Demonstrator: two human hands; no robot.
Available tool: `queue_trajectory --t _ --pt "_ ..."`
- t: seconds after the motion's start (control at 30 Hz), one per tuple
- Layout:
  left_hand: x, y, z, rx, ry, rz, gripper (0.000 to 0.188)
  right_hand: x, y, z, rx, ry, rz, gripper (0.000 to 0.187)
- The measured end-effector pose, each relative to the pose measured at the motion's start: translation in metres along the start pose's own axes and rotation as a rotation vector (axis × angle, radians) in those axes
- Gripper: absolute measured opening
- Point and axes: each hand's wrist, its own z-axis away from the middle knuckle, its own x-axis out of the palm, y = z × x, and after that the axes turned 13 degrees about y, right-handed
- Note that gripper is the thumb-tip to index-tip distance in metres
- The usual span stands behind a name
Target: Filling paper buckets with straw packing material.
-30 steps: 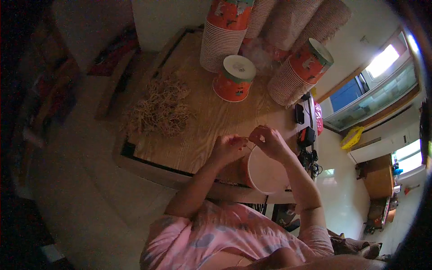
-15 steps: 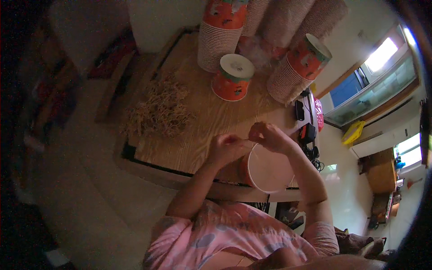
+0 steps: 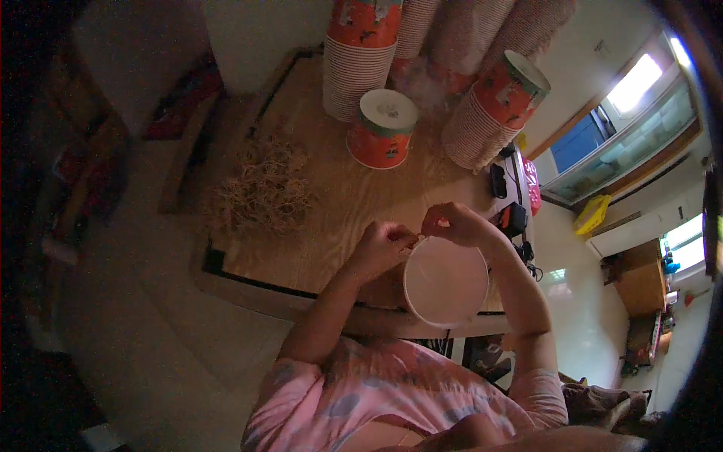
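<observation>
Both my hands meet above the far rim of a white-lined paper tub [image 3: 446, 285] at the table's front edge. My left hand [image 3: 382, 247] is closed, its thumb and fingers pinching what looks like a thin pale strand beside the rim. Fingers bent inward, my right hand [image 3: 458, 224] is closed just to the right of it, over the rim. Whatever lies between its fingertips is too small to make out. A tangled heap of dry, tan, stringy strands [image 3: 263, 192] lies on the table to the left of my hands.
Beyond my hands an orange tub [image 3: 382, 135] stands upside down on the wooden table [image 3: 339, 226]. Tall stacks of nested tubs rise behind it, one at left [image 3: 360, 75] and one at right [image 3: 486, 120]. Black devices and cables [image 3: 514, 218] lie at the right edge.
My hands have shifted slightly and sit closer to the tub's rim. The strand that stretched between them shows less now. The view has moved a little.
</observation>
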Motion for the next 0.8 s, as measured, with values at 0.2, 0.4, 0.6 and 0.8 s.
queue_trajectory --t 0.2,0.4,0.6,0.8 --pt "0.015 -0.075 -0.030 -0.015 0.003 0.188 0.020 -0.008 0.000 0.008 0.008 0.024 0.132 0.013" --pt "0.028 -0.060 -0.028 0.107 0.058 0.144 0.024 0.012 0.037 0.011 0.098 0.067 -0.295 0.011" --pt "0.019 -0.043 -0.017 -0.058 -0.039 0.285 0.021 0.020 0.021 0.007 -0.012 0.080 -0.233 0.014" --pt "-0.002 -0.004 -0.002 -0.127 -0.041 0.177 0.019 0.022 -0.018 0.003 0.001 0.154 -0.215 0.011"
